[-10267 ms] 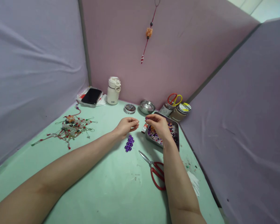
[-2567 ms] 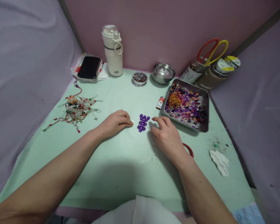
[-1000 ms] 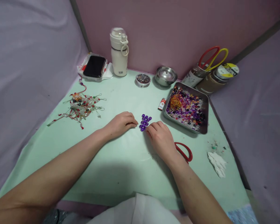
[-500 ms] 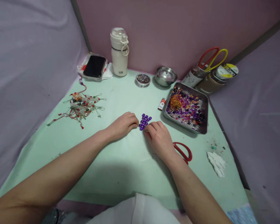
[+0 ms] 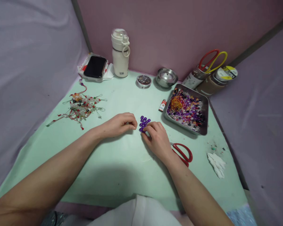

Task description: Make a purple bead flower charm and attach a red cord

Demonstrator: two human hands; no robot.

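the right hand (image 5: 157, 138) bends thumb and forefinger onto the near end of a cluster of purple beads (image 5: 143, 124); whether they pinch one, i cannot tell. the left hand (image 5: 122, 124), just beside the cluster, has thumb and forefinger tips together. the beads lie between the hands on a pale green tabletop (image 5: 103, 175). red-handled scissors (image 5: 190, 154) lie partly hidden by the right wrist; beyond sits a metal tray (image 5: 204, 127) of mixed beads.
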